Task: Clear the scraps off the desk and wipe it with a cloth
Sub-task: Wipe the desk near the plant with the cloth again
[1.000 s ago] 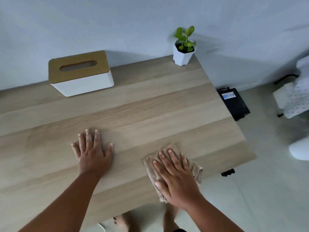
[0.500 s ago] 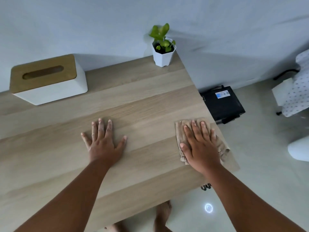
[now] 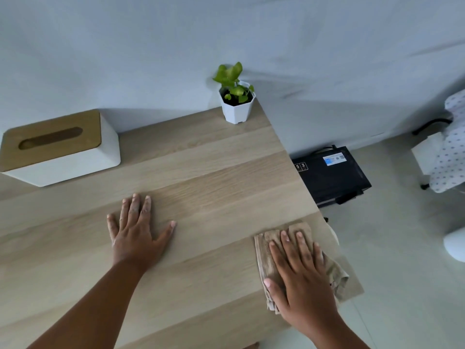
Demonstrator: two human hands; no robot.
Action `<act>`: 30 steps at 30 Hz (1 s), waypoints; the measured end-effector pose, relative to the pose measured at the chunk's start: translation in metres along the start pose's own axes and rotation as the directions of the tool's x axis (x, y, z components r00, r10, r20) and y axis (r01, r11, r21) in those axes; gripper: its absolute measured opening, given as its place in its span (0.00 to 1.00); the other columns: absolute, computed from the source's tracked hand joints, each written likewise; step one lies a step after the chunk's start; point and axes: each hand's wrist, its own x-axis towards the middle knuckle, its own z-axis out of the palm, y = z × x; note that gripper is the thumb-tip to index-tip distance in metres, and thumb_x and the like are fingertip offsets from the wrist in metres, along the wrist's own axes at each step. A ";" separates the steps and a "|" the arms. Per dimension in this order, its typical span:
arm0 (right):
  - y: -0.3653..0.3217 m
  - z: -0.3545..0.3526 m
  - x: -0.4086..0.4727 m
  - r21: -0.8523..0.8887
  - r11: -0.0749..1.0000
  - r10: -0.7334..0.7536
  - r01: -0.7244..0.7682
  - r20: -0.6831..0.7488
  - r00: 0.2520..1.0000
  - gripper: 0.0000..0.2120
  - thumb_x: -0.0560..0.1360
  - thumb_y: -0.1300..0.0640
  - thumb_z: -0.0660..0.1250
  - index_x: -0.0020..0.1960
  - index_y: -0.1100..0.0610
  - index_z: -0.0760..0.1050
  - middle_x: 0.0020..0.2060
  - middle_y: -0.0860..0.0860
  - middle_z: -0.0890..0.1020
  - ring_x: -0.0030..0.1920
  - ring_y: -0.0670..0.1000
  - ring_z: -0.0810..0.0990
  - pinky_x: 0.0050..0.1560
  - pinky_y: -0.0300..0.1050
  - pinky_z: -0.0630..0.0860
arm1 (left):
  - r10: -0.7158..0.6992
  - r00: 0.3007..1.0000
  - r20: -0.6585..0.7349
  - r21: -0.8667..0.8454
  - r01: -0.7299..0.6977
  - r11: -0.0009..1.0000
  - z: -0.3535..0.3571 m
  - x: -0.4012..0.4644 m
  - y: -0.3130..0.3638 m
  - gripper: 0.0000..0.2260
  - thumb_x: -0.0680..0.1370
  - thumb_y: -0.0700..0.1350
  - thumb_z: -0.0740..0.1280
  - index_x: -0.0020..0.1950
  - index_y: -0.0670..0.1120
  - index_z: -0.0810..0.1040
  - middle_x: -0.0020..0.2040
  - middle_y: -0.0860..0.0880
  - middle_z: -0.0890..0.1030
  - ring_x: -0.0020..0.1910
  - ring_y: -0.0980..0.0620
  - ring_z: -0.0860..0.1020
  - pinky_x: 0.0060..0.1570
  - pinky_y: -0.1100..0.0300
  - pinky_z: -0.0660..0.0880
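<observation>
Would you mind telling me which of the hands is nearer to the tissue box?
Left. The left hand lies flat on the desk just right of the tissue box; the right hand presses the cloth at the desk's right edge.

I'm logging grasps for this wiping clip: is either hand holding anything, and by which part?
Nothing is gripped. The right hand presses flat on the middle of the cloth; the left hand rests flat on the bare desk.

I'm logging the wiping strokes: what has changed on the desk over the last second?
The right hand, pressed flat on the beige cloth, slid it from the desk's near edge out toward the right edge. Nothing was picked up or released. The left hand stayed flat on the wood; the tissue box and potted plant kept their places.
</observation>
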 end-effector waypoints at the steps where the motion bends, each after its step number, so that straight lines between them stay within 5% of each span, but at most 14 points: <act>1: 0.000 -0.001 -0.002 0.001 1.000 -0.002 0.002 -0.005 1.000 0.36 0.78 0.36 0.59 0.81 0.52 0.63 0.83 0.54 0.56 0.83 0.62 0.52 0.75 0.73 0.59 | -0.003 1.000 0.000 0.000 0.003 1.000 -0.001 0.002 0.001 0.44 0.74 0.77 0.49 0.83 0.52 0.57 0.85 0.48 0.53 0.84 0.51 0.44 0.80 0.39 0.44; 7: -0.005 -0.012 0.003 0.081 0.996 0.046 -0.040 -0.073 0.996 0.33 0.74 0.35 0.64 0.75 0.50 0.73 0.79 0.53 0.67 0.80 0.61 0.62 0.74 0.71 0.63 | -0.032 0.999 -0.020 -0.022 0.032 0.999 -0.003 0.011 0.001 0.46 0.74 0.78 0.48 0.83 0.50 0.57 0.85 0.48 0.54 0.84 0.51 0.45 0.81 0.40 0.44; 13: -0.009 -0.027 0.045 0.251 0.953 0.210 -0.168 -0.152 0.966 0.20 0.75 0.37 0.63 0.56 0.48 0.83 0.62 0.49 0.80 0.64 0.58 0.77 0.63 0.61 0.71 | -0.049 0.998 -0.036 -0.009 0.049 0.999 0.002 0.013 0.000 0.45 0.74 0.78 0.49 0.83 0.50 0.58 0.84 0.49 0.55 0.84 0.52 0.46 0.81 0.40 0.46; 17: -0.019 -0.030 0.084 0.356 0.912 0.257 -0.203 -0.109 0.960 0.25 0.77 0.35 0.62 0.63 0.51 0.78 0.62 0.47 0.79 0.65 0.53 0.76 0.70 0.56 0.68 | -0.044 0.998 -0.051 -0.010 0.043 0.999 0.005 0.014 -0.003 0.45 0.74 0.78 0.49 0.83 0.50 0.59 0.84 0.49 0.56 0.84 0.52 0.46 0.80 0.39 0.47; 20: -0.028 -0.034 0.120 0.450 0.872 0.263 -0.191 -0.103 0.959 0.28 0.77 0.34 0.63 0.69 0.51 0.73 0.67 0.48 0.76 0.69 0.51 0.74 0.68 0.56 0.75 | -0.041 0.998 -0.046 -0.010 0.041 0.999 0.005 0.014 -0.003 0.45 0.74 0.78 0.49 0.83 0.50 0.59 0.84 0.49 0.55 0.84 0.53 0.45 0.80 0.39 0.46; 25: -0.040 -0.038 0.187 0.677 0.707 0.316 -0.205 -0.043 0.948 0.51 0.65 0.28 0.74 0.79 0.49 0.61 0.74 0.47 0.70 0.74 0.47 0.69 0.72 0.50 0.72 | -0.038 0.998 -0.041 -0.010 0.038 0.999 0.004 0.014 -0.003 0.45 0.75 0.77 0.49 0.83 0.50 0.58 0.85 0.50 0.54 0.84 0.53 0.45 0.80 0.38 0.48; 30: -0.035 -0.032 0.254 0.755 0.631 0.327 -0.179 -0.049 0.944 0.57 0.61 0.23 0.74 0.81 0.44 0.54 0.78 0.44 0.65 0.77 0.44 0.65 0.74 0.48 0.68 | -0.028 0.999 -0.032 -0.004 0.028 1.000 0.006 0.014 -0.005 0.45 0.75 0.77 0.50 0.83 0.50 0.58 0.85 0.50 0.53 0.84 0.53 0.44 0.80 0.38 0.48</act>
